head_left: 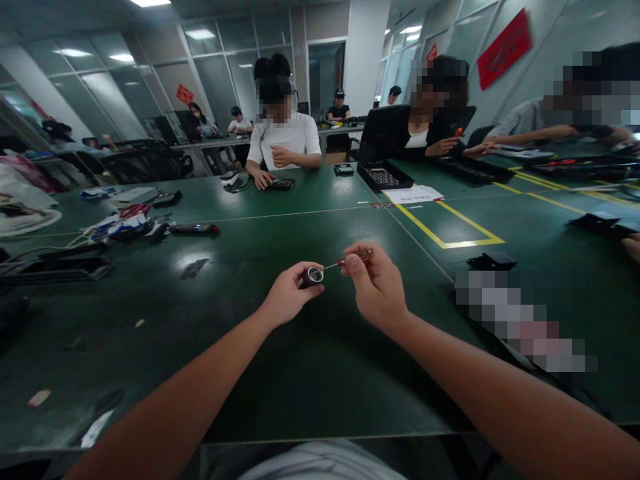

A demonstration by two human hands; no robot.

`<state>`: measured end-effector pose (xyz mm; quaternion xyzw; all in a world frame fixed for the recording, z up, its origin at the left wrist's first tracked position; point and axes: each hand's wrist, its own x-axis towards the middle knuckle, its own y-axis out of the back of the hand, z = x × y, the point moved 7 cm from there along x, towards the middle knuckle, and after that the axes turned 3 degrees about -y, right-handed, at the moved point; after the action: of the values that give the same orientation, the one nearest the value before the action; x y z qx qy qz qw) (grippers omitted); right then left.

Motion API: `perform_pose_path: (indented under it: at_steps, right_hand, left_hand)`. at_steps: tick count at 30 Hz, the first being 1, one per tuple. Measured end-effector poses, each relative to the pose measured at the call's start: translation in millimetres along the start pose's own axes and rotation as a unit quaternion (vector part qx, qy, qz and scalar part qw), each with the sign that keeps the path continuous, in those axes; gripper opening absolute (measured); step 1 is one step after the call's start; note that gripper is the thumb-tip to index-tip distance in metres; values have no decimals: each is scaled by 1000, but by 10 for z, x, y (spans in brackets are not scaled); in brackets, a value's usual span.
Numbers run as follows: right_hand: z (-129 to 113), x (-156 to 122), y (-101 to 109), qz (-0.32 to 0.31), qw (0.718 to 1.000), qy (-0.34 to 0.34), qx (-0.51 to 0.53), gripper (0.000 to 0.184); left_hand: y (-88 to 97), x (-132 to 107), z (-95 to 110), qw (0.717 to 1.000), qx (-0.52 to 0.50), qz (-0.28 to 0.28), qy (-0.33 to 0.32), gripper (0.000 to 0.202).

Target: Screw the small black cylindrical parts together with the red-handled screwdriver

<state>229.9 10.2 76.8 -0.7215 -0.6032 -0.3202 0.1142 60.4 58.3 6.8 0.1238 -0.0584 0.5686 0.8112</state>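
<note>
Between thumb and fingers, my left hand (pixel 289 293) grips a small dark cylindrical part (pixel 313 277) with a pale ring round its open end. That end faces right and toward me; its inner details are too small to make out. My right hand (pixel 377 287) is closed round the handle of a screwdriver (pixel 342 263), red near the shaft and see-through at the back. Its thin metal shaft points left, and the tip meets the open end of the cylinder. Both hands are raised over the green table (pixel 320 373).
Left lie a black pen-like tool (pixel 194 229), red-handled scissors (pixel 135 210), cables and a dark tray (pixel 55 268). Ahead are a black box (pixel 385 176), a white paper (pixel 413 194) and yellow tape (pixel 470 243). A black holder (pixel 493 260) stands right. Co-workers sit across the table.
</note>
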Motion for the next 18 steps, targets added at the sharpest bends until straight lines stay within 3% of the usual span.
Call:
perform_pose_path:
  at_steps: [7, 18]
  right_hand:
    - [-28, 28, 17, -3, 997, 18, -72, 13]
    - [-4, 36, -10, -16, 996, 17, -84, 12]
  left_hand:
    - [17, -24, -3, 998, 47, 0, -39, 39]
    - [85, 0, -74, 999, 13, 30, -11, 51]
